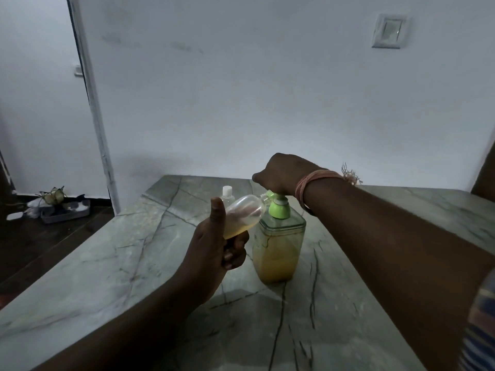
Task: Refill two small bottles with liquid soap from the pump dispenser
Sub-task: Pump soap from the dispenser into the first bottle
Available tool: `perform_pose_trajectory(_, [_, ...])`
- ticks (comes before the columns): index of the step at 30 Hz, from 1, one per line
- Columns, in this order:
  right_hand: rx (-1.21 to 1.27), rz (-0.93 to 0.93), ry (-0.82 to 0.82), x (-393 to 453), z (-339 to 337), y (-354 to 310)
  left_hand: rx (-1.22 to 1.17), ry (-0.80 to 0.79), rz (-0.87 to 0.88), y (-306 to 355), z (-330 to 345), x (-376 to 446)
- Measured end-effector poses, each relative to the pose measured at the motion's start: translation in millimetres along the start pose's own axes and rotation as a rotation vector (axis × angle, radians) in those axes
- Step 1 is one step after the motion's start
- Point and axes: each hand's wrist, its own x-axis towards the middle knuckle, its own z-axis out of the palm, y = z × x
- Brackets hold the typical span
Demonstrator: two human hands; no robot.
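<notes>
The left hand (219, 245) grips a small clear bottle (245, 214) low around its base, thumb up along the side, and tips it so the open neck leans over to the spout of the pump dispenser (280, 245). That tilt makes sense: the spout is short and points sideways, so the mouth has to come to it rather than sit under it. A little amber soap pools at the low end of the bottle, down by the left palm, so I judge this one has a good way to go.

The right hand (284, 174) sits on top of the green pump head (278, 206), fingers curled down over it, pressing from above; the wrist, wound with thread bands (316, 183), hides most of the cap, so I can't quite tell whether the plunger is fully down. The dispenser stands on the marble bench (375, 303) just right of the left hand, about half full.

Beyond both hands, behind the tilted bottle, a second small bottle (227, 195) stands upright, white cap on, apparently waiting its turn.
</notes>
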Motion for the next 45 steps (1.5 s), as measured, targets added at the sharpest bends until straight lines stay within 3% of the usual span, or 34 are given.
perform_pose_trajectory(5, [0.041, -0.039, 0.116, 1, 6, 1, -0.007, -0.014, 0.005, -1, -3, 2])
perform_pose_trajectory(9, [0.100, 0.003, 0.105, -4, 9, 5, -0.001, -0.012, -0.009, 0, -3, 1])
perform_pose_trajectory(16, [-0.051, -0.072, 0.103, -3, -3, -3, -0.012, -0.012, -0.001, 0, 1, 0])
perform_pose_trajectory(22, [0.209, 0.011, 0.045, -5, 10, 7, -0.030, -0.009, -0.019, -1, -3, 1])
perform_pose_trajectory(30, [0.067, -0.005, 0.036, -4, 1, 0, -0.029, -0.012, -0.006, -1, 0, 1])
perform_pose_trajectory(33, [0.170, 0.001, 0.074, -2, 8, 6, -0.037, -0.014, -0.010, -2, -2, 3])
perform_pose_trajectory(36, [0.164, 0.023, -0.023, -3, 7, 6, -0.047, -0.010, -0.025, -2, -1, 1])
perform_pose_trajectory(41, [0.215, 0.016, 0.030, -11, -1, 4, -0.023, 0.008, -0.011, 3, 2, -1])
perform_pose_trajectory(45, [0.426, 0.077, 0.047, -14, -19, 9, -0.006, -0.009, -0.004, 4, 5, -2])
